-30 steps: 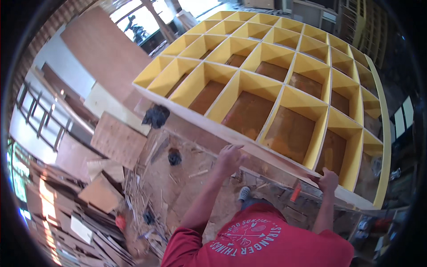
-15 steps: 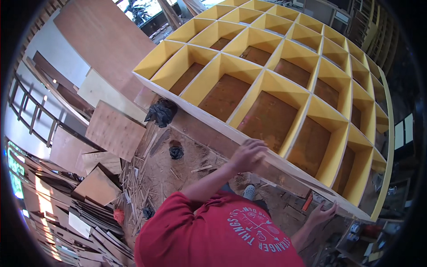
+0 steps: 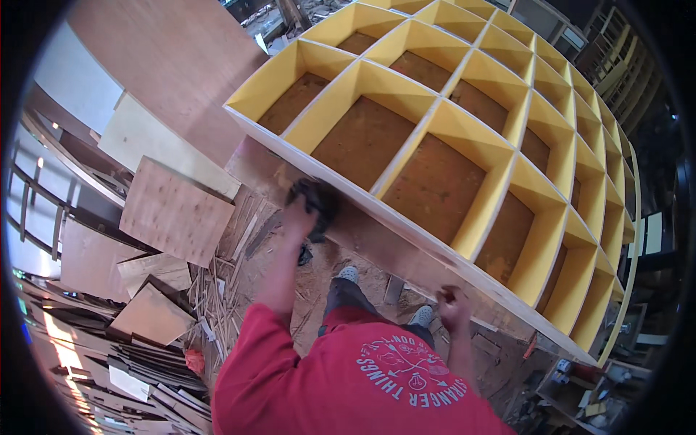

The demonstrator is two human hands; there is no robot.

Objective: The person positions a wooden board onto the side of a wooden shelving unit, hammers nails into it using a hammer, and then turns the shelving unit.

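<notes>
A crumpled black plastic bag (image 3: 321, 205) is at the near left edge of a large yellow compartmented shelf unit (image 3: 377, 194), which lies with its openings upward. My left hand (image 3: 299, 217) is closed on the bag, slightly smeared by motion, and the bag partly hides the fingers. My right hand (image 3: 454, 309) is beside the unit's front edge, toward the right, with its fingers curled in. What they hold, if anything, is hidden. The unit has yellow dividers with pale edges and brown panels at the bottom of its compartments.
Wooden boards (image 3: 177, 210) and big panels (image 3: 167, 65) lean at the left. Stacked offcuts (image 3: 130, 370) and thin wood strips (image 3: 225, 297) litter the floor by my left side, with a red bag (image 3: 194, 360) among them. A cluttered crate (image 3: 580, 395) stands at the lower right.
My left hand has left the unit's front edge and moved left onto the black bag, which has shifted right. My right hand has moved left along the edge, its fingers now curled. I have moved left.
</notes>
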